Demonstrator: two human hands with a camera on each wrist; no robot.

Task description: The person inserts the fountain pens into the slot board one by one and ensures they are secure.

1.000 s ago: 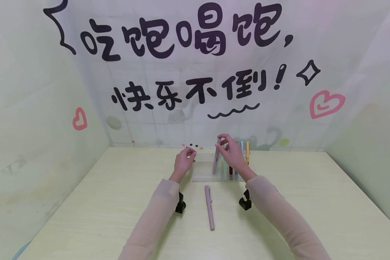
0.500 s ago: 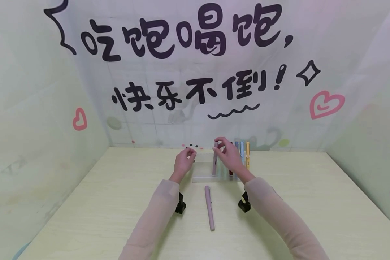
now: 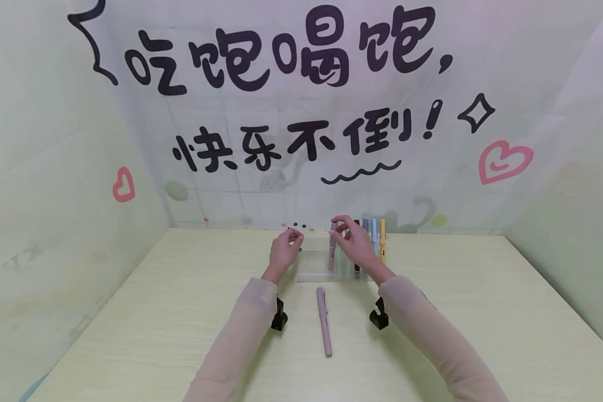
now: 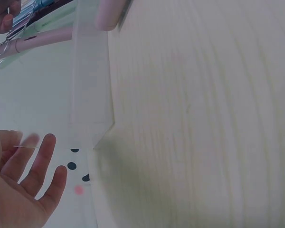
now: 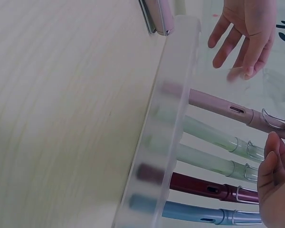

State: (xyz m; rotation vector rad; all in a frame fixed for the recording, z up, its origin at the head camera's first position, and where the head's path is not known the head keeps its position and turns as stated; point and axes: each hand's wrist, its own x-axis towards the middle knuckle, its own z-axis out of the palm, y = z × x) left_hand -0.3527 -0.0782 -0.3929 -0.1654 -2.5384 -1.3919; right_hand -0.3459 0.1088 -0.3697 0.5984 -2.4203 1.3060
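A clear pen stand [image 3: 312, 276] with a frosted front ledge stands near the back of the table. My right hand [image 3: 359, 245] pinches the capped top of a lilac pen [image 5: 218, 103], which is upright with its lower end behind the ledge. My left hand [image 3: 284, 251] pinches the stand's clear left edge between thumb and forefinger, its other fingers spread in the left wrist view. In the right wrist view two pale green pens [image 5: 206, 132], a dark red pen [image 5: 197, 184] and a blue pen [image 5: 187, 210] line up beside the held one.
A second lilac pen [image 3: 324, 322] lies on the table in front of the stand, between the forearms. A light blue pen [image 3: 374, 230] and a yellow pen [image 3: 383, 237] stand at the right end. Behind the table hangs a printed cloth [image 3: 261, 195].
The lilac pen in my right hand has gone from tilted to upright and come down a little into the stand. My left hand has stayed at the stand's edge.
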